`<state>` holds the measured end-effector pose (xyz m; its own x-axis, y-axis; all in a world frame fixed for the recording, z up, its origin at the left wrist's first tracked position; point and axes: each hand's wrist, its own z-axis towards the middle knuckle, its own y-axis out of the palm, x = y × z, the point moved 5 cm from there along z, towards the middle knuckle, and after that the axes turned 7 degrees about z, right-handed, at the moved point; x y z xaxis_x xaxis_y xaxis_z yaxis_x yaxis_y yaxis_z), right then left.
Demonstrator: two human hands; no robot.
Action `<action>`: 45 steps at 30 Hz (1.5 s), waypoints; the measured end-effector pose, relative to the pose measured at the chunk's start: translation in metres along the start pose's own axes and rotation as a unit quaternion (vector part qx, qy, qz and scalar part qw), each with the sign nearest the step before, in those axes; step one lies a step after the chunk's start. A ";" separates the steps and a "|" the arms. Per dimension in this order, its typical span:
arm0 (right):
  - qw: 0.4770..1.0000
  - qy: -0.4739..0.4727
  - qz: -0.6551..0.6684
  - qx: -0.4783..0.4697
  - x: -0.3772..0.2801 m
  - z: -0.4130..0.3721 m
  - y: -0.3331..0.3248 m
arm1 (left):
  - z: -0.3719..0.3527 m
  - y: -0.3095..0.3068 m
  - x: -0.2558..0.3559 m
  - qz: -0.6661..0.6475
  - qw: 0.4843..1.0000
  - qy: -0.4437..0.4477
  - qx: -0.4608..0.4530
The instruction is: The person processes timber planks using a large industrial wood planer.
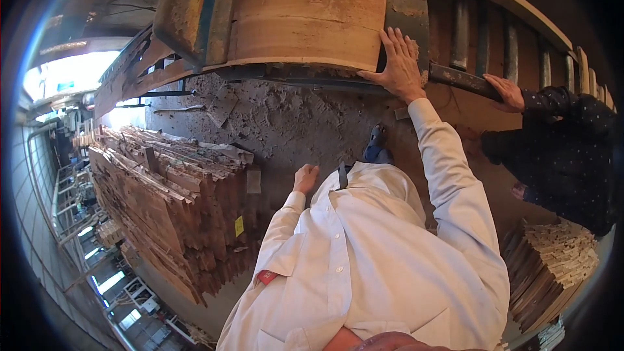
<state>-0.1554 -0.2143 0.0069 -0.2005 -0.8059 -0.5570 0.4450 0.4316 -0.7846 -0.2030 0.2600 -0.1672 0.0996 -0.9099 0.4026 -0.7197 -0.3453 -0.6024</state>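
My right hand (pixel 398 65) lies with its fingers spread at the end of a wide wooden slab (pixel 309 19), on the dark metal plate (pixel 407 10) beside it. The slab lies flat under a machine frame (pixel 198 10) with yellow and blue stripes. My left hand (pixel 305 177) hangs low beside my body, away from the slab, with its fingers curled. Whether anything is inside them is too small to tell.
A co-worker in dark dotted clothing (pixel 565 149) stands at the right, one hand (pixel 507 93) on the roller conveyor's rail (pixel 461 80). A tall stack of rough boards (pixel 156 201) stands at the left. Another wood stack (pixel 552 266) is at the lower right.
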 end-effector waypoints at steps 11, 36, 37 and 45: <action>0.995 -0.024 -0.077 -0.051 -0.005 0.000 0.006 | -0.061 0.059 -0.129 -0.315 0.937 -0.140 0.059; 0.999 -0.037 -0.033 -0.006 -0.021 -0.005 -0.001 | -0.106 0.135 -0.202 -0.373 0.908 -0.170 0.085; 0.998 -0.042 -0.040 -0.008 -0.020 -0.004 -0.002 | -0.100 0.136 -0.203 -0.365 0.912 -0.164 0.093; 0.995 0.041 -0.076 -0.050 -0.019 -0.005 -0.001 | -0.099 0.111 -0.141 -0.206 0.967 -0.126 0.084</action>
<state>-0.1561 -0.1973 0.0166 -0.3304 -0.8312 -0.4472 0.3152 0.3494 -0.8824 -0.3654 0.3726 -0.2229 0.5333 -0.7070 0.4644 -0.4638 -0.7035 -0.5385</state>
